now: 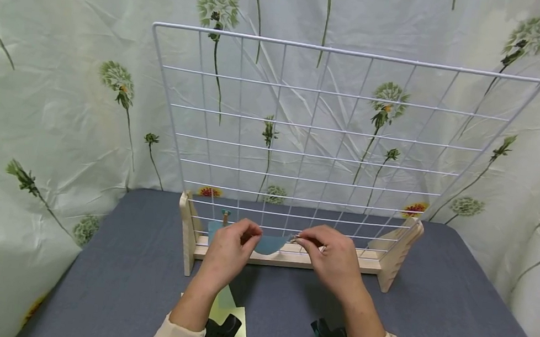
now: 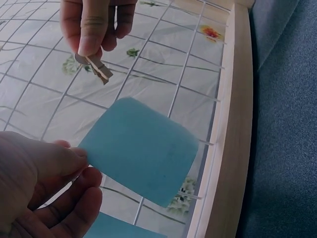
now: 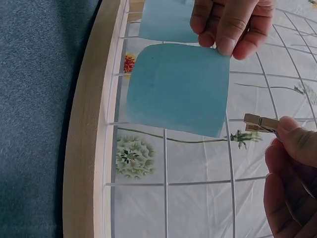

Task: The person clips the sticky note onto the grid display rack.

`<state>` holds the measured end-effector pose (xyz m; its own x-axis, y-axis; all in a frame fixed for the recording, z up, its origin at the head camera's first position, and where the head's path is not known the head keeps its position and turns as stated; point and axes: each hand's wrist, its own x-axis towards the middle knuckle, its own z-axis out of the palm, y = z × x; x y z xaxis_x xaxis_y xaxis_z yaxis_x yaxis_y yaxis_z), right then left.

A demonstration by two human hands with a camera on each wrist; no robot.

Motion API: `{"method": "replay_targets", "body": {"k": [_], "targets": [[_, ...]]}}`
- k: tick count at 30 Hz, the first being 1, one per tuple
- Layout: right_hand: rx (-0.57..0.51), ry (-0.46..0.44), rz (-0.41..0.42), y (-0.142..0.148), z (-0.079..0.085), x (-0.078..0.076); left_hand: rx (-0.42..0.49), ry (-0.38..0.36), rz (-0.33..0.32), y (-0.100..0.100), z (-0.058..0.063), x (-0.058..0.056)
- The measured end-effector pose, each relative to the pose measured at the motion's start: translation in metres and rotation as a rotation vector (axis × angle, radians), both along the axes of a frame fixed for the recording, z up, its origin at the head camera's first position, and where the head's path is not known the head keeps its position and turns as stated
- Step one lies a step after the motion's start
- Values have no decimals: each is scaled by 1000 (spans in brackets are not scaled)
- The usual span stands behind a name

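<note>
Left hand (image 1: 230, 248) pinches a blue paper square (image 2: 141, 151) against the wire grid (image 1: 303, 139); right hand (image 1: 329, 259) grips what looks like a wooden clothespin (image 3: 261, 122).

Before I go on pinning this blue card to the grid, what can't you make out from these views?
- Head view: the wooden clothespin is too small, mostly hidden by the right hand.
- Head view: the blue card is partly covered by the left hand.
- Wrist views: whether the card touches the wire grid cannot be told.
- Right wrist view: the second blue card is cut off by the top edge.
</note>
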<state>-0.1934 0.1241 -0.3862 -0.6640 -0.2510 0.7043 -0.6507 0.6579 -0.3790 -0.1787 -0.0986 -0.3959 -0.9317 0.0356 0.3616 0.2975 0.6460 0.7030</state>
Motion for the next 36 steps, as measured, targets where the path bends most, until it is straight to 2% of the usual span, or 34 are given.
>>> {"method": "replay_targets", "body": {"k": [8,15,26,36], "targets": [[14,-54,-22,-7,3,-4,9,-5,24,0,-1,-3],[7,-73,-36,-15,6,-9,-1,33,69,1,-6,-6],[33,19,17,-27,1,-18,25,153,174,8,-13,-9],[29,74,13,-27,-2,-19,23,204,186,10,-15,-11]]}}
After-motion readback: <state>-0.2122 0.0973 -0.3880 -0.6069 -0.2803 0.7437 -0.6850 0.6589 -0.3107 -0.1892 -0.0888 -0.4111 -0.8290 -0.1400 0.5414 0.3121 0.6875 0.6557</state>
